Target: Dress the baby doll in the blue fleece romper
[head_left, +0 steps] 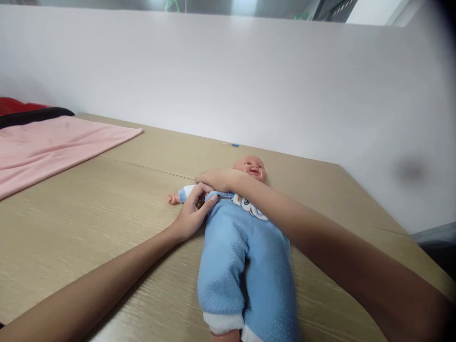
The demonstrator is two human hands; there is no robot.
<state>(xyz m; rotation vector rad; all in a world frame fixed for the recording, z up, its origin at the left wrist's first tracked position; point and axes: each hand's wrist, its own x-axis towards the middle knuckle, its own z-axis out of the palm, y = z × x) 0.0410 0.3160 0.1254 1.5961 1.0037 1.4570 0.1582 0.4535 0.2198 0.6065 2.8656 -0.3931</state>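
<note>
A baby doll (250,165) lies on its back on the wooden table, its head away from me. It wears light blue fleece overalls (228,256) with white cuffs and an animal patch on the chest, over a white sleeve with a blue cuff. My left hand (194,213) is closed at the overalls' upper left side, pinching the blue edge between thumb and fingers. Across the doll's chest reaches my right forearm, with my right hand (215,179) at the doll's shoulder beside my left fingers. The right fingertips are hidden, so their grip does not show.
A pink cloth (53,147) lies flat at the left of the table (149,266). Behind it are a black-edged item (39,115) and something red (17,105). A small blue-tipped object (235,145) rests near the white partition (213,76) at the back.
</note>
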